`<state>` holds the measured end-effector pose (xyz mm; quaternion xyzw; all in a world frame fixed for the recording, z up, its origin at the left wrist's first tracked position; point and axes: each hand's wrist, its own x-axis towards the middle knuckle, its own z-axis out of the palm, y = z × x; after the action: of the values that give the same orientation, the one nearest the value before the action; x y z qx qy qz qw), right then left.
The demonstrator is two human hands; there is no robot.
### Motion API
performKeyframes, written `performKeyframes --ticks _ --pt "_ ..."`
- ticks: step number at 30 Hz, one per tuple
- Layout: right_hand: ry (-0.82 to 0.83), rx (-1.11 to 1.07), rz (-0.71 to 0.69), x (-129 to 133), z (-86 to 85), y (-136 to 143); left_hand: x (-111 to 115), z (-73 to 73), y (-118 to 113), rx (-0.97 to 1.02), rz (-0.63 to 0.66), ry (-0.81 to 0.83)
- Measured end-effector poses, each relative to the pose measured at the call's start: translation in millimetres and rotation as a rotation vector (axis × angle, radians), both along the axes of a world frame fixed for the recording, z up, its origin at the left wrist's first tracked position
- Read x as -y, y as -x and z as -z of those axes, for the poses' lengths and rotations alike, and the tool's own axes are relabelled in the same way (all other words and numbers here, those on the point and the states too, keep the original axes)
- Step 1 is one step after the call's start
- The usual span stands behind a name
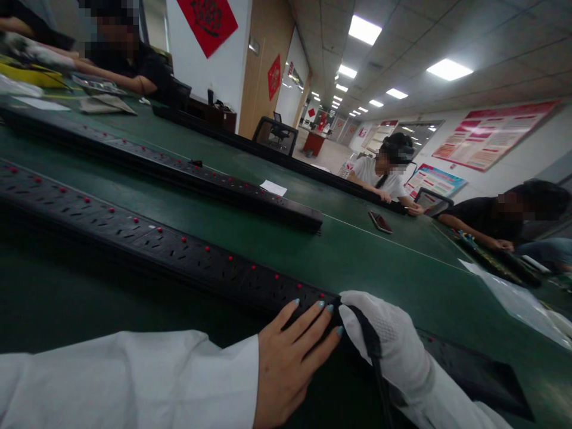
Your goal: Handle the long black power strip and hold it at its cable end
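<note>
A long black power strip (187,253) with a row of red buttons lies across the green table. My bare left hand (292,357) rests near its right end, fingers stretched and spread over the strip's front edge. My right hand (388,333), in a white glove, is closed around a black cable (370,342) just beside that end. The cable runs down toward the bottom edge of the view. To the right of my gloved hand, another black strip piece (482,369) shows partly behind my sleeve.
A second long black strip (170,170) lies further back on the green table (357,262). Beyond it are a white paper (273,188), a phone (379,221) and a third strip (268,158). Several people sit around. Clear plastic sheets (518,298) lie at right.
</note>
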<state>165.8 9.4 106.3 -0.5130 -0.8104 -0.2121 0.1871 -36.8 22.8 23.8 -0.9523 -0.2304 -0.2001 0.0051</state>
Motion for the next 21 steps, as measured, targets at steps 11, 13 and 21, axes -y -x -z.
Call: performKeyframes --ticks 11,13,21 --pt "0.062 0.025 0.004 -1.5 7.3 -7.1 -0.1 -0.2 -0.1 0.016 -0.004 -0.006" --pt "0.011 0.034 -0.007 1.9 -3.0 -11.5 0.1 0.0 -0.2 0.025 -0.003 -0.006" --pt "0.043 -0.028 -0.005 -0.2 2.7 -6.1 -0.5 1.9 -0.9 0.042 0.006 0.001"
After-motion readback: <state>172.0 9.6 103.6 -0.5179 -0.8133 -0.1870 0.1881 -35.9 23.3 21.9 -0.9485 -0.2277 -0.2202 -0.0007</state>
